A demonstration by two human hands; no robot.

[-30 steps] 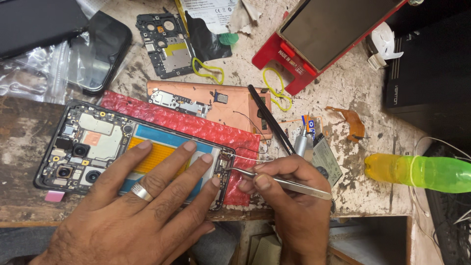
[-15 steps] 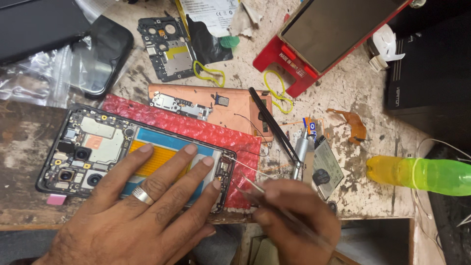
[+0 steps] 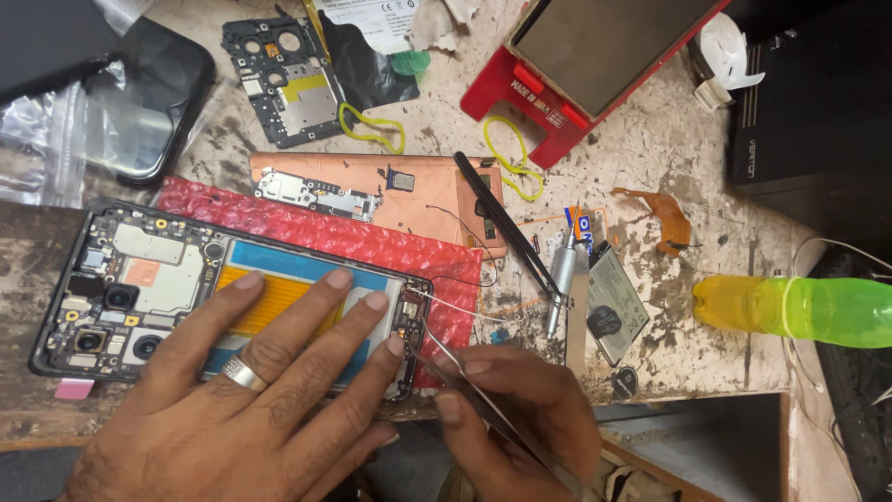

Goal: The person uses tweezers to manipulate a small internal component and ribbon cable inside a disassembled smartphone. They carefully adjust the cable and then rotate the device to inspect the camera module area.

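An opened smartphone lies back-up on a red bubble-wrap sheet, its circuit boards and blue-and-orange battery showing. My left hand, a silver ring on one finger, presses flat on the battery with the fingers spread. My right hand grips metal tweezers whose tips reach the bottom right end of the phone, beside a thin white wire that runs from that end.
A copper-coloured plate carrying small boards lies behind the phone. A black spudger and a silver screwdriver lie to the right. Further off: a red stand with a screen, a yellow-green bottle, a black frame, a dark phone in plastic.
My right hand has shifted down and right, and the tweezers now point up-left at the phone's bottom end. The left hand stays pressed on the battery.
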